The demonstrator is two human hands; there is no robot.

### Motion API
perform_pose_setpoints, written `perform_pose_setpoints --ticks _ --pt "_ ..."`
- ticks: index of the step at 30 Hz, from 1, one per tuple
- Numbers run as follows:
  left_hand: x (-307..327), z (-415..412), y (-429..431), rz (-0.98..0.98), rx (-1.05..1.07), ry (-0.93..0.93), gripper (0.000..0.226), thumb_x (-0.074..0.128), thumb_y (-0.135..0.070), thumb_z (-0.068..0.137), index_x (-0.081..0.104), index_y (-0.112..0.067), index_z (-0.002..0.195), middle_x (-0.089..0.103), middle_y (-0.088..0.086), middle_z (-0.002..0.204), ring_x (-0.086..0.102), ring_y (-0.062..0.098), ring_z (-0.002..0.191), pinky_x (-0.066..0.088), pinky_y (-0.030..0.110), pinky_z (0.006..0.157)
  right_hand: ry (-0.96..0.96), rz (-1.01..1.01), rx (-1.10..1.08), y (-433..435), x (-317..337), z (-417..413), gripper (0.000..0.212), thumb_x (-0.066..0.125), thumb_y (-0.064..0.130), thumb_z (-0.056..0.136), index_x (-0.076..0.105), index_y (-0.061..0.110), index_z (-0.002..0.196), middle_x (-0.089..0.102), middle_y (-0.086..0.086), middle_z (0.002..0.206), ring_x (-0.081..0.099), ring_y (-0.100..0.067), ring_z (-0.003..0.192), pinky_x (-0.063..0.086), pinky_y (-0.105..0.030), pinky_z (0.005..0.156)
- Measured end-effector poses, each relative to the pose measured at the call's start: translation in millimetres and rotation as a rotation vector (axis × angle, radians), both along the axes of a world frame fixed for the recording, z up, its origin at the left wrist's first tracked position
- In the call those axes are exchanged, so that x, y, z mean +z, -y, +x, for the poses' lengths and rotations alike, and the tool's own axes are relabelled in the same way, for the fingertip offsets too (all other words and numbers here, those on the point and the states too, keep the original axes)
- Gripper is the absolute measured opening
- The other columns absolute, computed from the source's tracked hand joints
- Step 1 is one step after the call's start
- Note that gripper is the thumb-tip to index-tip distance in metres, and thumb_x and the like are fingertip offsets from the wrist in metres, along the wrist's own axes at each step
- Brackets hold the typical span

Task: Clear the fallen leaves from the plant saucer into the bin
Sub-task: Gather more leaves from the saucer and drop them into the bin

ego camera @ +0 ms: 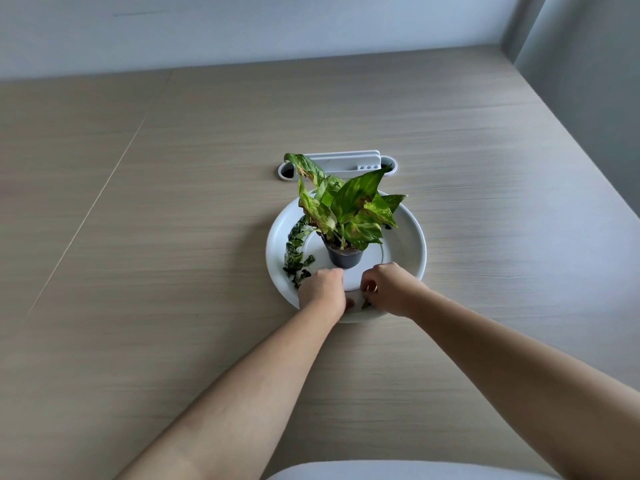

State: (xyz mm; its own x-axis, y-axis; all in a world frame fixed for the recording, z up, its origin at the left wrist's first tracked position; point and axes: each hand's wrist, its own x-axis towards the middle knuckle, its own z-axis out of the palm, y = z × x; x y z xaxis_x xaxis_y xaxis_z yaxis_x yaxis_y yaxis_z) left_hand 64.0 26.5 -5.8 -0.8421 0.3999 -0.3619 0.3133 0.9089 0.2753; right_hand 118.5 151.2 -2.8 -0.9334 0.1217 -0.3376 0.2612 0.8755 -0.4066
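A white round saucer (414,237) sits in the middle of the pale wooden desk (173,237). A small dark pot (344,258) stands upright at its centre, holding a plant (349,206) with green and yellow mottled foliage.

The fallen leaves (294,251) lie in a curved line along the left side of the saucer, between the pot and the rim, and run down toward the near edge.

Both hands reach into the near part of the saucer, just in front of the pot. The left hand (322,289) is knuckles up at the near end of the line of leaves. Its fingers are curled under and hidden, so I cannot tell whether they hold anything. The right hand (389,289) is just beside it, fingers (369,284) curled inward over a small green scrap (366,304). Whether they pinch the scrap I cannot tell.

Behind the saucer a white cable port (341,164) is set into the desk.
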Motion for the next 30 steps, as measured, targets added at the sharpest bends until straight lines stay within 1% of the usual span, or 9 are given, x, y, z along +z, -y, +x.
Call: perform_pose_setpoints --ticks 2,5,8,11,14,20,23,26,30 --pt "-3.4 -1.5 0.7 0.084 0.078 0.068 0.034 0.040 0.009 0.073 0.065 -0.010 0.087 0.066 0.011 0.100 0.062 0.028 0.081 0.052 0.032 0.068 0.030 0.006 -0.001 2.4 -0.6 -2.0 0.019 0.066 0.020 0.078 0.067 0.010 0.094 0.067 -0.010 0.098 0.060 -0.026 0.092 0.051 -0.034 0.076" --pt "-6.9 -7.8 2.7 0.166 0.134 0.181 0.032 0.043 0.010 0.074 0.070 -0.008 0.078 0.072 0.016 0.094 0.070 0.032 0.081 0.060 0.036 0.075 0.067 0.032 -0.008 7.1 -0.7 -6.3 0.028 0.076 0.025 0.070 0.066 0.009 0.091 0.065 -0.010 0.096 0.061 -0.027 0.090 0.047 -0.030 0.067" --pt "-6.0 -11.4 6.6 0.189 0.164 0.243 0.025 0.054 0.008 0.077 0.074 -0.007 0.078 0.075 0.013 0.091 0.068 0.026 0.072 0.055 0.026 0.062 0.095 0.048 -0.061 11.8 -2.2 -9.9 0.031 0.080 0.021 0.068 0.066 0.006 0.092 0.066 -0.014 0.099 0.061 -0.029 0.085 0.043 -0.028 0.063" --pt "-2.7 -13.1 9.4 0.170 0.080 0.244 0.007 0.075 -0.012 0.074 0.072 -0.017 0.075 0.073 0.007 0.096 0.068 0.026 0.085 0.055 0.027 0.070 0.116 0.063 -0.126 15.3 -3.7 -11.7 0.031 0.077 0.012 0.071 0.064 0.003 0.097 0.064 -0.018 0.102 0.057 -0.029 0.078 0.047 -0.030 0.067" --pt "1.6 -14.4 11.7 0.111 -0.032 0.259 0.018 0.084 -0.021 0.068 0.068 -0.021 0.077 0.070 0.006 0.098 0.066 0.026 0.091 0.053 0.029 0.074 0.104 0.064 -0.160 16.6 -5.8 -13.0 0.023 0.065 0.001 0.074 0.065 0.001 0.097 0.064 -0.020 0.101 0.054 -0.029 0.074 0.049 -0.031 0.067" --pt "3.2 -16.4 11.5 0.023 -0.136 0.150 0.026 0.059 0.007 0.076 0.068 -0.018 0.078 0.066 0.011 0.102 0.065 0.032 0.088 0.051 0.033 0.068 0.065 0.074 -0.193 16.0 -7.7 -13.8 0.024 0.050 -0.004 0.075 0.067 0.003 0.091 0.065 -0.018 0.096 0.060 -0.033 0.075 0.056 -0.034 0.072" --pt "0.0 -14.6 12.1 0.028 -0.172 0.133 0.026 0.059 0.005 0.074 0.072 -0.017 0.078 0.070 0.011 0.095 0.067 0.030 0.083 0.059 0.035 0.073 0.055 0.050 -0.188 14.8 -7.3 -12.6 0.023 0.051 -0.001 0.075 0.070 0.005 0.086 0.068 -0.017 0.093 0.065 -0.036 0.082 0.057 -0.035 0.072" --pt "-3.8 -13.1 11.2 0.035 -0.156 0.133 0.025 0.060 0.003 0.074 0.074 -0.017 0.079 0.072 0.009 0.091 0.069 0.029 0.082 0.060 0.036 0.076 0.052 -0.015 -0.209 12.6 -5.7 -10.9 0.020 0.054 0.000 0.073 0.071 0.009 0.077 0.071 -0.010 0.090 0.065 -0.030 0.081 0.055 -0.029 0.069" --pt "-1.4 -16.8 17.3 0.145 -0.076 0.155 0.022 0.062 0.001 0.078 0.077 -0.014 0.080 0.074 0.006 0.091 0.068 0.024 0.085 0.054 0.025 0.074 0.012 -0.173 -0.294 1.1 5.3 -10.9 0.018 0.061 -0.006 0.069 0.073 0.005 0.078 0.061 0.003 0.066 0.057 -0.016 0.069 0.046 -0.020 0.054"
